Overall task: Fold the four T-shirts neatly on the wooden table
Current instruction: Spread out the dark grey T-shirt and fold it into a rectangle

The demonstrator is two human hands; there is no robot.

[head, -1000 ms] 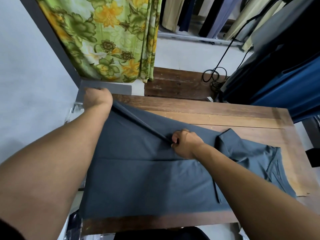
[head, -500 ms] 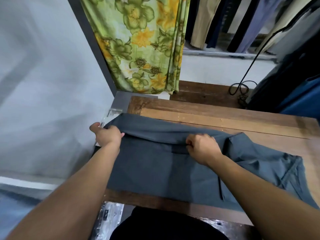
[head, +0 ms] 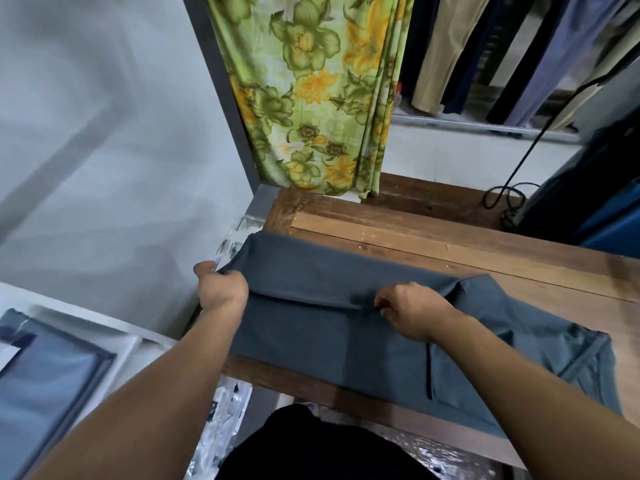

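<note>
- Change: the far long edge of the T-shirt [head: 311, 341], held up taut between both hands a second ago, now lies turned over toward the person as a flap [head: 311, 278] on the body of the garment. The left hand [head: 221, 289] has come in from the far left corner of the tabletop [head: 450, 237].
- T-shirt: one, grey-blue, spread lengthwise across the near half of the tabletop. Its left end reaches the tabletop's left edge. A sleeve [head: 502, 299] and the neckline [head: 585, 355] lie at its right end.
- Left hand: fingers curled, gripping the left end of the flap at the tabletop's left edge.
- Right hand [head: 412, 310]: thumb and fingers pinching the near edge of the flap about midway along the garment, just left of the sleeve.
- Tabletop: brown wooden planks, bare along the far side beyond the fold.
- Plastic wrap [head: 228, 244]: clear and crumpled, just beside the far left corner of the garment.
- Wall [head: 104, 133]: pale grey, to the left of the tabletop.
- Floral curtain [head: 311, 98]: green and yellow, hanging beyond the far left corner.
- Hanging garments [head: 485, 46]: beige, dark and lilac, in a row at far right.
- Black cable [head: 519, 161]: runs down to a coil behind the tabletop.
- Blue cloth [head: 609, 220]: at the right edge, beyond the tabletop.
</note>
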